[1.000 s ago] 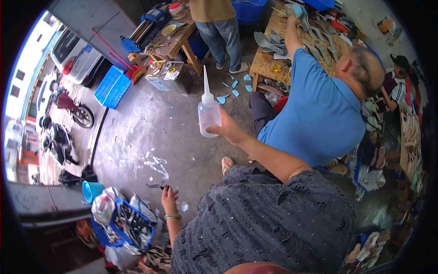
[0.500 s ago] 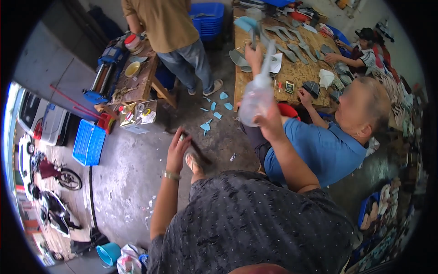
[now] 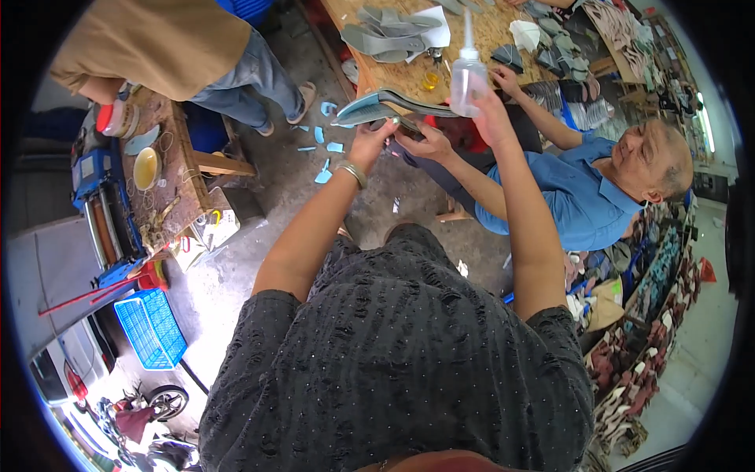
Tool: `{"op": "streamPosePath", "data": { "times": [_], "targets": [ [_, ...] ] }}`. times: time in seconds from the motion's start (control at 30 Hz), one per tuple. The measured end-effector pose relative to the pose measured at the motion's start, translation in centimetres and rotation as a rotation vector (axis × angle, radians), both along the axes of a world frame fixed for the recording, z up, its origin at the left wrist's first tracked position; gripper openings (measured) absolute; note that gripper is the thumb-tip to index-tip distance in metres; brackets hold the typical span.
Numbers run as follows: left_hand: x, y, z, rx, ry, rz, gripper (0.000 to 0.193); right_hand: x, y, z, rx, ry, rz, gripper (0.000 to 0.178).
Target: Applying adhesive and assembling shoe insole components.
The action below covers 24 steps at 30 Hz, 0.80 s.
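My left hand, with a bracelet at the wrist, is closed on the near end of a grey and light-blue shoe sole. A seated co-worker's hand is right beside mine, under the same sole. In my right hand is a translucent squeeze bottle with a long tapered nozzle, held upright at the sole's right end. Whether bottle and sole touch, I cannot tell. Several grey soles lie on the wooden table beyond.
The seated co-worker in a blue shirt is close on my right. Another person stands at the far left by a workbench holding a yellow bowl. Blue scraps litter the floor; a blue crate stands left.
My left hand has moved up from low in front of me and taken hold of the sole, which the co-worker was holding up. The bottle stays in my right hand; the view has shifted.
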State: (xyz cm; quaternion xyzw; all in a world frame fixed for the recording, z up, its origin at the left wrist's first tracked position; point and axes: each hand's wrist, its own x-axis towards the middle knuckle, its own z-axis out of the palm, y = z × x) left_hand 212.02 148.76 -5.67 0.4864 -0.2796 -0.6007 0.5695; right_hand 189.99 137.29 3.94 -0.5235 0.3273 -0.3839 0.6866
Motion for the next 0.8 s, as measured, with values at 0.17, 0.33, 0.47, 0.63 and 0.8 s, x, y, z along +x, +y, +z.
{"op": "streamPosePath", "data": {
  "times": [0.17, 0.33, 0.47, 0.63, 0.8],
  "targets": [
    [-1.0, -0.7, 0.9, 0.069, 0.199, 0.24, 0.06, 2.2, -0.2, -2.1, 0.166, -0.046, 0.084, 0.066],
    [-0.9, -1.4, 2.0, 0.082, 0.201, 0.227, 0.054, 3.7, 2.4, -2.7, 0.237, -0.094, 0.055, 0.069],
    [1.1, -1.7, 1.7, -0.055, 0.111, 0.029, 0.06, 5.6, 4.8, -3.1, 0.203, -0.149, -0.036, 0.07],
    [4.3, -1.6, 3.5, -0.22, -0.217, 0.087, 0.088, 8.2, 8.2, -1.0, 0.354, -0.368, -0.037, 0.069],
    [7.7, 0.6, 8.6, -0.185, -0.116, -0.071, 0.093, 10.1, 9.5, 1.1, 0.352, -0.485, 0.09, 0.076]
  ]
}}
